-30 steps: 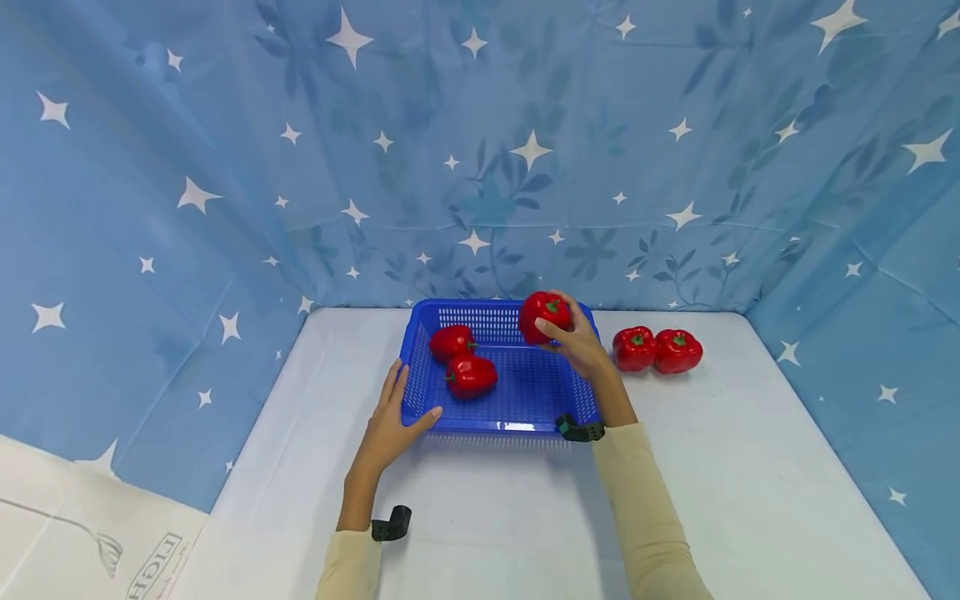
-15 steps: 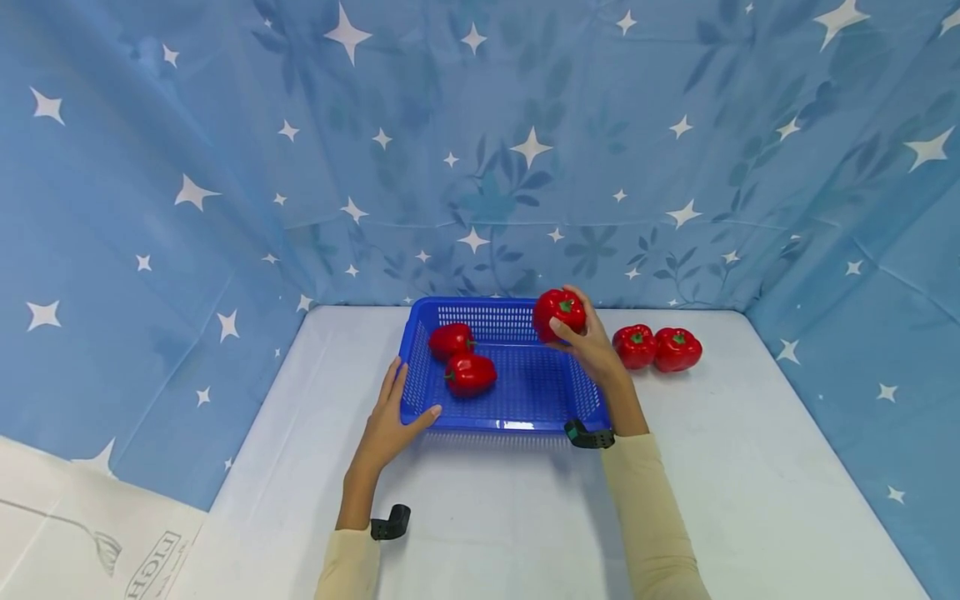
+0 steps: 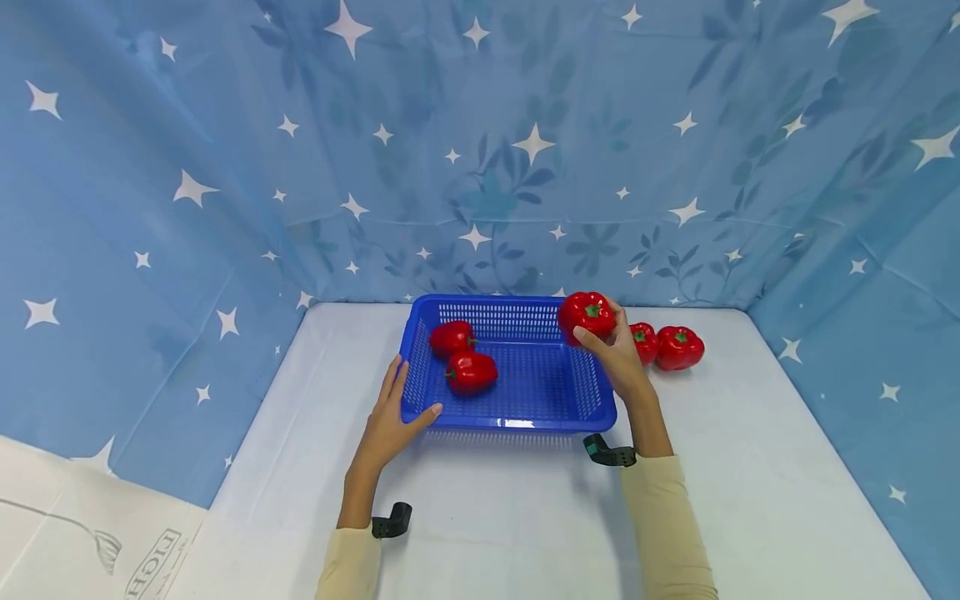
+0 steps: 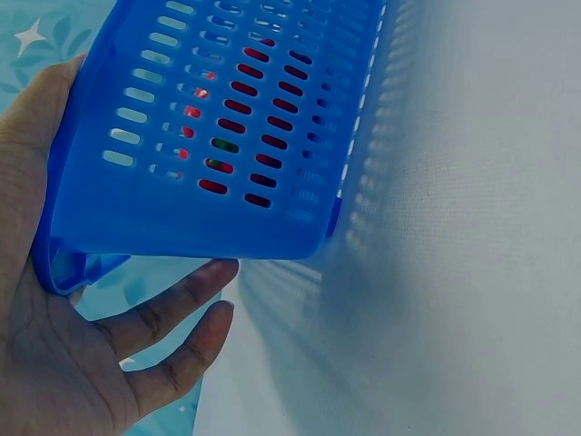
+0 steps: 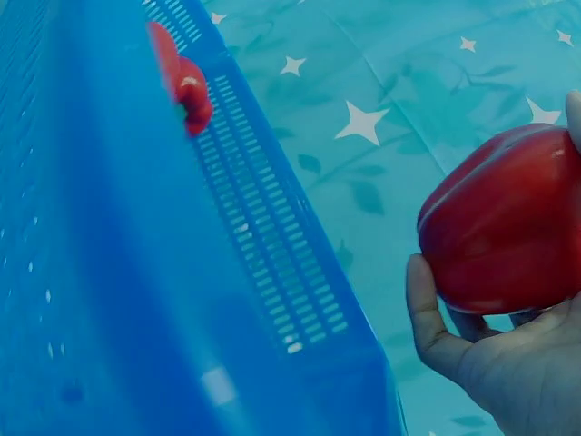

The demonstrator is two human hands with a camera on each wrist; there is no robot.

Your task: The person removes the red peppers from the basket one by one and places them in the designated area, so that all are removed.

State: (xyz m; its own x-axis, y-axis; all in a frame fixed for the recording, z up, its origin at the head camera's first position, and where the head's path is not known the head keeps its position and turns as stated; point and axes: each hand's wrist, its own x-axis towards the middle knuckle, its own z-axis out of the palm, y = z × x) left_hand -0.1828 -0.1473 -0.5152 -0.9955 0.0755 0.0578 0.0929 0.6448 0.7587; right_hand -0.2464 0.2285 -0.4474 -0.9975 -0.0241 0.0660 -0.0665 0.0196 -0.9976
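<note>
My right hand [image 3: 619,357] holds a glossy red bell pepper [image 3: 585,317] with a green stem, raised over the right end of the blue basket [image 3: 517,423]. In the right wrist view, the fingers curl round the bell pepper [image 5: 508,222], beside the basket wall [image 5: 272,236]. At the basket's front left corner is my left hand [image 3: 386,429], fingers spread and fairly straight along the rim. The left wrist view shows the left hand [image 4: 68,363] around that corner, two fingers extended below the rim. Inside the basket, at its left, lie two red bell peppers, one farther back [image 3: 450,340] and one nearer [image 3: 472,375].
Two more red bell peppers stand on the white table [image 3: 750,467] right of the basket; one [image 3: 679,348] shows fully, the other [image 3: 645,342] is partly behind my right hand. A blue star-patterned curtain [image 3: 487,167] borders the table's back and sides.
My right hand has moved to the right with its bell pepper, from over the basket's inside to its right end, now covering part of a pepper on the table. The left hand stays put.
</note>
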